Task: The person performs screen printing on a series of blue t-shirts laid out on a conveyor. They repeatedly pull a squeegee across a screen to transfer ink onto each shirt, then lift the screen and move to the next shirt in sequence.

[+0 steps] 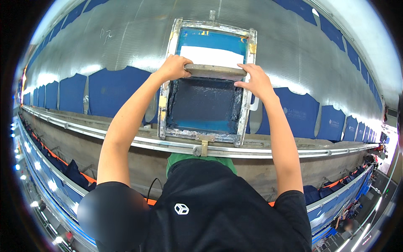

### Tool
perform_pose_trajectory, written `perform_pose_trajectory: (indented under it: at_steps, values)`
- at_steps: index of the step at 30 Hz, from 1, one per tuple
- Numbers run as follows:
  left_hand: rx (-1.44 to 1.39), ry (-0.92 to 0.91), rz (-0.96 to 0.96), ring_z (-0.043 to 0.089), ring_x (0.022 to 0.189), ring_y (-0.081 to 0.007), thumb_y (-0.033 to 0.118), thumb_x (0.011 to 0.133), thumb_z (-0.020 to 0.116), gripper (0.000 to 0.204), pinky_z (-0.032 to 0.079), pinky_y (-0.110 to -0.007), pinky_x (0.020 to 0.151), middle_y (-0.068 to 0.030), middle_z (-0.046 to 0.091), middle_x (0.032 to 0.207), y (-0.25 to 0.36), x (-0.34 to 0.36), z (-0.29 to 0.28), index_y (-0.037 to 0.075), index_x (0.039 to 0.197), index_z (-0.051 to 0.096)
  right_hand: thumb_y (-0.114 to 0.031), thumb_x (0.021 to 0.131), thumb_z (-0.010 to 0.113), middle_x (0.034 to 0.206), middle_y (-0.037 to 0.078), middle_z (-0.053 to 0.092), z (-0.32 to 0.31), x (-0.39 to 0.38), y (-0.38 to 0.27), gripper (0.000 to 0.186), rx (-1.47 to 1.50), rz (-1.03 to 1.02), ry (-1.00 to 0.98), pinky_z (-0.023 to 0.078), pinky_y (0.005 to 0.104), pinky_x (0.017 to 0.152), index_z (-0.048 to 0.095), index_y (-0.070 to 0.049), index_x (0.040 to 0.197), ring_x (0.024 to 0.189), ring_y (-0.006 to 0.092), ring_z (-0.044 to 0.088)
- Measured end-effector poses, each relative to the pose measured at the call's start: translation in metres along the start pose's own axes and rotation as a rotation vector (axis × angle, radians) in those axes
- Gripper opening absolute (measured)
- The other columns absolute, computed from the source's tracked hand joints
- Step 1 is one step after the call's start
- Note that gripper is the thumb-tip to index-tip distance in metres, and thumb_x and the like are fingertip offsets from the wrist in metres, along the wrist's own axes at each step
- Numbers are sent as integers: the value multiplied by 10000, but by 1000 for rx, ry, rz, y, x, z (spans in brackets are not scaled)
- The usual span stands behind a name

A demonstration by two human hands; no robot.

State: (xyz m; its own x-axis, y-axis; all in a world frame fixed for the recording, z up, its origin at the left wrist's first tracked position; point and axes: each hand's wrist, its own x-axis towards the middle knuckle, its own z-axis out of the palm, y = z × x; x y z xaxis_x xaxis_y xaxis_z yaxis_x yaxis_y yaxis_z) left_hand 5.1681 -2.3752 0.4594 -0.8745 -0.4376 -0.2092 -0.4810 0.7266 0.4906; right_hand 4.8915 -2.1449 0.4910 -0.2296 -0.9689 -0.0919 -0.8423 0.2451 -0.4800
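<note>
A squeegee (pixel 216 72) with a long grey handle lies across the middle of a screen printing frame (pixel 169 94). My left hand (pixel 175 67) grips its left end, and my right hand (pixel 256 80) holds the right end between thumb and fingers. Dark ink (pixel 203 105) coats the mesh on the near side of the squeegee. Beyond it show a white strip (pixel 214 56) and blue mesh (pixel 210 38). The squeegee's blade edge is hidden. A metal bracket (pixel 204 145) on the frame's near side rests at the table rail.
The frame stands on a long grey table (pixel 126 42). Dark blue fabric pieces (pixel 113 90) lie in a row to the left, with more pieces (pixel 289 111) to the right and along the far edge. A metal rail (pixel 168 147) runs along the near edge. Another table (pixel 63 180) stands behind me.
</note>
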Motion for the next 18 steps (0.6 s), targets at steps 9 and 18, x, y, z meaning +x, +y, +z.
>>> perform_pose_trajectory:
  at_steps: [9,18]
  values:
    - [182,109,-69,722,938,-304,248,750,843,313,515,-471,868,-74,771,968,9,0,33,194,1055,799,-204,737,883,1033,151,735,55,15,15,356,71,142,-11,537,448,942,770,-64,1044,1094,355,667]
    - [124,193,-45,647,952,-239,-14,671,740,473,448,-405,875,19,715,996,57,-162,107,225,1076,789,58,653,772,1194,94,716,114,-150,-41,520,119,27,160,510,436,972,728,-88,1150,1152,342,633]
